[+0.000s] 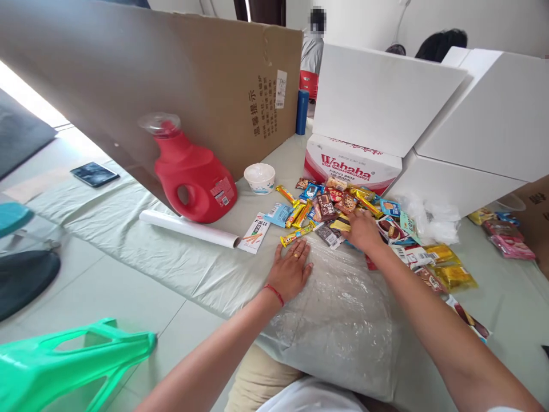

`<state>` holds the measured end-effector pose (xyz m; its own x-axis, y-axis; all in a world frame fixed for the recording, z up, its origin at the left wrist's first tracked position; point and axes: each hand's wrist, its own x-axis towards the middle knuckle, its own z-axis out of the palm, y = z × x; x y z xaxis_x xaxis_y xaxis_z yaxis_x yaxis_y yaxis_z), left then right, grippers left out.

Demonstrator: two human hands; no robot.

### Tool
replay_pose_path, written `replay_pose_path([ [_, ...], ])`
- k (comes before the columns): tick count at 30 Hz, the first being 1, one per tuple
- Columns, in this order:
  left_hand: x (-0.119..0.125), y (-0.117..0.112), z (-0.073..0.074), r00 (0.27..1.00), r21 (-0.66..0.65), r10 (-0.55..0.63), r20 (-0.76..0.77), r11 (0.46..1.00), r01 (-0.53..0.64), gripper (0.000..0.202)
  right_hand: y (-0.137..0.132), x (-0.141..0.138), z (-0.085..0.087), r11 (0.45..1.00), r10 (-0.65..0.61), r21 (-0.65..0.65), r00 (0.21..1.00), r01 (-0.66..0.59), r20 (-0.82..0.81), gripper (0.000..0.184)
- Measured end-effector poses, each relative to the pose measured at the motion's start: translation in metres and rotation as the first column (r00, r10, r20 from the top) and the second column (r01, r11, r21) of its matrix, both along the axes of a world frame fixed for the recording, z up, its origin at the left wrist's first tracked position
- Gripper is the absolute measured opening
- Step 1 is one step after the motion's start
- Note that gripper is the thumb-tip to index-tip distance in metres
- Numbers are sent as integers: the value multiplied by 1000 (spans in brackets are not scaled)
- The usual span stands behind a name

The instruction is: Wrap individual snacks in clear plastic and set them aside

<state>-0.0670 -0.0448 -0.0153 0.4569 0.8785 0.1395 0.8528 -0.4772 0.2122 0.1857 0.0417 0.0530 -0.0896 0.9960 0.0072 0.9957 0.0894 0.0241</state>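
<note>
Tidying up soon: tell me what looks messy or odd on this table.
Snack packets lie strewn in a loose heap by the right hand; the left hand lies flat on a crinkled plastic bag. Nothing looks spilled.

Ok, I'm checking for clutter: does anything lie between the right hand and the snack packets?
Nothing visible does. The right hand lies directly on the snack packets, touching them. The left hand lies flat on the clear plastic bag, off to the side.

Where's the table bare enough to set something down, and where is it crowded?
Bare: between phone and red jug; between white roll and table edge, beside left hand. Crowded: snack packets around right hand, before Wahaha box.
</note>
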Motion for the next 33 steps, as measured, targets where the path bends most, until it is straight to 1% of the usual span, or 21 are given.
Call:
replay_pose_path([
  [2, 0, 0, 0, 1000, -14, 2, 9, 1000, -2, 56, -19, 18, 3, 998, -38, 49, 997, 41, -68, 52],
  [3, 0, 0, 0, 1000, -19, 3, 11, 1000, -3, 56, -30, 26, 4, 996, -60, 60, 987, 70, -150, 55],
  [4, 0, 0, 0, 1000, -19, 3, 13, 1000, -3, 56, -43, 34, 5, 994, -88, 45, 957, 104, -278, 59],
  [5, 0, 1, 0, 1000, -16, 1, 13, 1000, -1, 56, -55, 39, 5, 991, -122, -4, 886, 135, -447, 63],
  [6, 0, 1, 0, 1000, -11, -2, 12, 1000, 2, 56, -68, 42, 4, 985, -171, -83, 756, 153, -632, 65],
  [7, 0, 1, 0, 1000, -6, -5, 10, 1000, 5, 56, -80, 44, 2, 973, -232, -177, 564, 151, -792, 65],
  [8, 1, 1, 0, 1000, -4, -8, 8, 1000, 8, 56, -91, 43, 0, 955, -294, -265, 338, 130, -894, 61],
  [9, 1, 1, 0, 1000, -3, -9, 5, 1000, 9, 56, -101, 41, -3, 937, -345, -334, 121, 98, -931, 57],
  [10, 1, 1, 0, 1000, -4, -7, 2, 1000, 7, 56, -109, 38, -6, 922, -377, -380, -51, 69, -925, 54],
  [11, 1, 1, 0, 1000, -4, -5, -2, 1000, 5, 56, -115, 34, -8, 912, -393, -406, -161, 53, -905, 51],
  [12, 1, 1, 0, 1000, -2, -2, -5, 1000, 2, 56, -121, 30, -10, 909, -398, -415, -205, 47, -894, 50],
  [13, 2, 1, -1, 1000, -1, -1, -8, 1000, 1, 56, -126, 25, -11, 913, -390, -405, -185, 50, -902, 49],
  [14, 2, 1, -1, 1000, 1, -2, -11, 1000, 2, 56, -131, 20, -11, 927, -364, -371, -103, 53, -926, 48],
  [16, 1, 1, -1, 1000, 3, -6, -16, 1000, 6, 56, -140, 8, -10, 975, -223, -223, 191, 22, -956, 44],
  [18, 1, 1, -2, 1000, 7, -4, -19, 1000, 5, 55, -151, -5, -9, 995, 16, -33, 483, -92, -875, 39],
  [20, 2, 1, -1, 1000, 13, 1, -21, 1000, 0, 55, -161, -17, -10, 973, 211, 99, 642, -207, -738, 37],
  [22, 2, 1, 0, 1000, 9, 2, -23, 1000, -2, 55, -169, -26, -14, 955, 289, 134, 729, -265, -621, 40],
  [26, 3, -1, 3, 1000, -19, 7, -22, 1000, -7, 55, -180, -33, -25, 952, 298, 77, 843, -296, -448, 59],
  [27, 3, -1, 4, 1000, -23, 8, -19, 1000, -8, 55, -182, -33, -28, 953, 296, 69, 856, -295, -425, 60],
  [30, 2, 1, 4, 1000, -27, 7, -6, 1000, -7, 53, -187, -32, -39, 960, 275, 68, 871, -272, -406, 45],
  [33, 1, 7, 2, 1000, -30, 0, 15, 1000, 0, 52, -187, -28, -53, 972, 235, 113, 873, -206, -428, 39],
])
